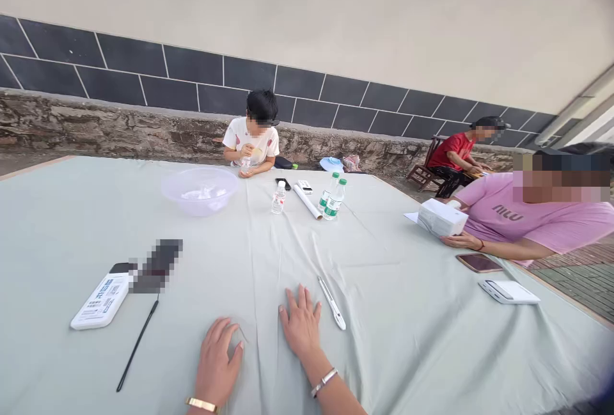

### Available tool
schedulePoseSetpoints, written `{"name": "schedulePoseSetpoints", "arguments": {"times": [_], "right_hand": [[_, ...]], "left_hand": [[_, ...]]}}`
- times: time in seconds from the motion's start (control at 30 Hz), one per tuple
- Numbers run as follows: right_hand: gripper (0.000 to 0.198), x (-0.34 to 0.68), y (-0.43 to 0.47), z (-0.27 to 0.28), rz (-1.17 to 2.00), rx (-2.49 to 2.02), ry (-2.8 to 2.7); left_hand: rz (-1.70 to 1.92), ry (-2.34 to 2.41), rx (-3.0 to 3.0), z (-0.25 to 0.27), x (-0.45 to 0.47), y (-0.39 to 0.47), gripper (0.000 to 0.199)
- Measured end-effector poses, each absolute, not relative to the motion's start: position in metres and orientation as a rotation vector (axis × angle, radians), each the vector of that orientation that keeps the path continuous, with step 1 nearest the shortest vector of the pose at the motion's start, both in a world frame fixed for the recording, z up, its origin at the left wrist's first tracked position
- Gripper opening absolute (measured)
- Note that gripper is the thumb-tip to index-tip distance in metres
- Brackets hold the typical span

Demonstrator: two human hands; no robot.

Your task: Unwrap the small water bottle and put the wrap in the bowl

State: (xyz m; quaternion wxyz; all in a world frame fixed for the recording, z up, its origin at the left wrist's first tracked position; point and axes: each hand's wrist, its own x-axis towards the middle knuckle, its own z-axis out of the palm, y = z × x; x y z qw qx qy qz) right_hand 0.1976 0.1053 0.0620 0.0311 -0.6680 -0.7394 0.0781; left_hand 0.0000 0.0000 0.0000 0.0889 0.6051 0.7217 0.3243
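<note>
Pale green tablecloth [407, 338] spread flat, creased, under both palms.

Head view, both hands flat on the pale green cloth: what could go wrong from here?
1. The right hand lies close beside the white pen-like tool; a sideways sweep could knock it away.
2. The left hand presses the creased pale green tablecloth; dragging the cloth might topple the three upright clear plastic bottles farther along.
3. The thin black stick lies loose to the left and could roll.
</note>
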Motion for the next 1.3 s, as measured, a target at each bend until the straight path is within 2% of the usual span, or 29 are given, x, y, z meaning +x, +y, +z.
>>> {"name": "schedulePoseSetpoints", "arguments": {"times": [0.23,1.03,1.2,1.3], "right_hand": [[0.055,0.199,0.102,0.055,0.351,-1.978,-2.275],[0.054,0.198,0.100,0.056,0.353,-1.961,-2.242],[0.053,0.198,0.102,0.055,0.351,-1.985,-2.246],[0.054,0.198,0.103,0.055,0.331,-1.990,-2.257]], "left_hand": [[0.984,2.161,1.822,0.000,-0.001,0.001,0.040],[1.049,2.084,1.670,0.000,-0.001,0.004,0.045],[1.136,1.993,1.392,0.024,0.002,0.000,0.048],[1.247,1.806,1.246,0.053,0.009,-0.009,0.042]]}}
